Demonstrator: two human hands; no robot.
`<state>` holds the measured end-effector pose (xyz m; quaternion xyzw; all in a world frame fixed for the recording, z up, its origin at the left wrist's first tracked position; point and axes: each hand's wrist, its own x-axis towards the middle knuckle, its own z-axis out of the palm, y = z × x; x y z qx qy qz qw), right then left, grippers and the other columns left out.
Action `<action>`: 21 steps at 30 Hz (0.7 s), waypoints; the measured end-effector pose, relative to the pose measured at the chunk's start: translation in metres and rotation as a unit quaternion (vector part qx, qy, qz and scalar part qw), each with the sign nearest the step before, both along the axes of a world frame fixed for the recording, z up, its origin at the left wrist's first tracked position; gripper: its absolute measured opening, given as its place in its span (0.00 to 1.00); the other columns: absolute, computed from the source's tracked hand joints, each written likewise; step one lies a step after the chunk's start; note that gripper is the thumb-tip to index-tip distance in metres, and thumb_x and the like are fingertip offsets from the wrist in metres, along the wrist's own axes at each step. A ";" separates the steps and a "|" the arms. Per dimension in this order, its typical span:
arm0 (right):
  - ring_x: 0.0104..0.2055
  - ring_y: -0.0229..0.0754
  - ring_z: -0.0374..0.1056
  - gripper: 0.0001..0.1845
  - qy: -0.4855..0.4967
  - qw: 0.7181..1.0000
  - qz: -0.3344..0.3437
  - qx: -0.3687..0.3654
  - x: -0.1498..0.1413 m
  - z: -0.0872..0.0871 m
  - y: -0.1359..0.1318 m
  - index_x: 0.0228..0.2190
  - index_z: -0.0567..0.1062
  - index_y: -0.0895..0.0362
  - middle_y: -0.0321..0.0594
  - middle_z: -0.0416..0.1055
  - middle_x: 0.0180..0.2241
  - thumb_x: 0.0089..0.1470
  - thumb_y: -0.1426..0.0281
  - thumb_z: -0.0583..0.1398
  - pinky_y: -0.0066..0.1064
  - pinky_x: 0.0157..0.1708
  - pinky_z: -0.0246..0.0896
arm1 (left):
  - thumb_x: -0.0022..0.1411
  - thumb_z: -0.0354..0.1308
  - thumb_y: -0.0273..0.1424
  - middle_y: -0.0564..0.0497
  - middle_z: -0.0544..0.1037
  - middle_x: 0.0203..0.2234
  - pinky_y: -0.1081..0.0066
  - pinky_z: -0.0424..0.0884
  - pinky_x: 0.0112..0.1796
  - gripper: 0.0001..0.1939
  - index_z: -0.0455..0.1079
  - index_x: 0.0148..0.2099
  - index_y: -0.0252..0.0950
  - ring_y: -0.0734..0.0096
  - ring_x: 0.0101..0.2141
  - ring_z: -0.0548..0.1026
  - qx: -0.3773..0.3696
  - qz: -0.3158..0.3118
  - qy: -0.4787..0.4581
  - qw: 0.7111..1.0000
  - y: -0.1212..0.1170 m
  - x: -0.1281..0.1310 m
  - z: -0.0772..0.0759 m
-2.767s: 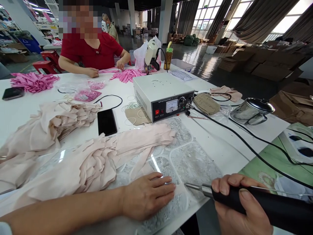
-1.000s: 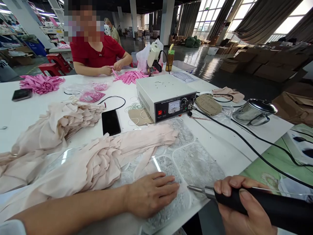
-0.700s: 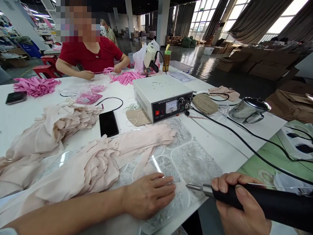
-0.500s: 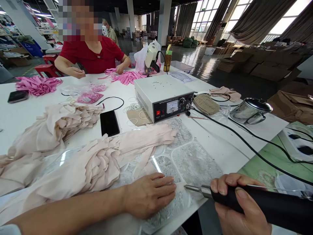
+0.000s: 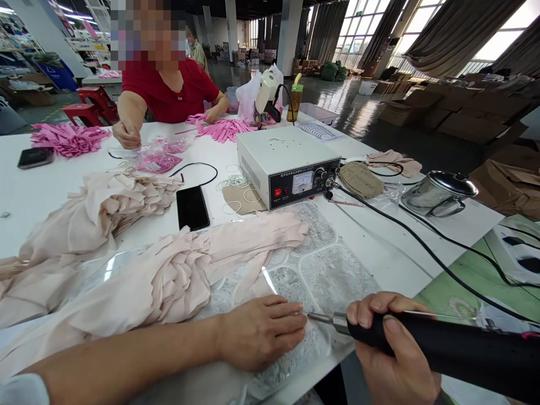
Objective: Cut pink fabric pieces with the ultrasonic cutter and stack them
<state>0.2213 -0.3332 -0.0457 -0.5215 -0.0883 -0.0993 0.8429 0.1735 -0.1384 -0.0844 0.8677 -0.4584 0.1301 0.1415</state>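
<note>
My left hand (image 5: 265, 333) lies flat, palm down, its fingers stretched out over the end of a pale beige fabric strip on a clear patterned mat (image 5: 333, 275). In my right hand (image 5: 392, 343) is a black handheld ultrasonic welder (image 5: 459, 351), fingers wrapped round its handle. Its thin metal tip points left and is right by my left fingertips; whether it touches the cloth is hidden. A layered pile of beige fabric strips (image 5: 181, 270) lies just beyond my left forearm, with a second beige pile (image 5: 113, 205) behind it.
A white control box (image 5: 287, 160) stands mid-table, a black cable running right from it. Nearby are a phone (image 5: 193, 208), a brown card (image 5: 242, 199) and a glass pot (image 5: 439, 192). Across the table, a person in red sits by pink strips (image 5: 223, 129) and bags (image 5: 158, 160).
My right hand has moved the welder left, bringing its tip up to my left fingertips. My left hand stays flat. The person opposite has moved a hand towards the pink bags.
</note>
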 end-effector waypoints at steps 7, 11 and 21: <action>0.22 0.34 0.62 0.05 -0.023 0.999 0.005 -0.026 -0.003 0.000 0.000 0.28 0.67 0.54 0.32 0.62 0.27 0.51 0.74 0.60 0.32 0.23 0.64 | 0.68 0.47 0.27 0.42 0.75 0.49 0.66 0.65 0.52 0.13 0.69 0.49 0.27 0.62 0.53 0.69 -0.008 0.003 -0.002 1.000 -0.001 0.000 0.002; 0.21 0.33 0.60 0.05 -0.001 1.000 -0.008 -0.013 -0.005 0.002 -0.003 0.29 0.67 0.55 0.32 0.61 0.27 0.49 0.72 0.60 0.32 0.22 0.62 | 0.69 0.46 0.27 0.43 0.74 0.50 0.66 0.65 0.52 0.14 0.69 0.50 0.27 0.62 0.53 0.69 -0.006 0.004 -0.009 1.000 -0.001 -0.001 0.000; 0.20 0.33 0.59 0.05 0.011 1.000 -0.018 -0.017 -0.012 0.006 -0.008 0.27 0.67 0.55 0.32 0.61 0.25 0.47 0.72 0.61 0.31 0.19 0.60 | 0.68 0.47 0.26 0.44 0.74 0.50 0.64 0.63 0.53 0.14 0.69 0.50 0.26 0.60 0.52 0.69 -0.025 0.000 -0.011 1.000 -0.001 0.000 -0.002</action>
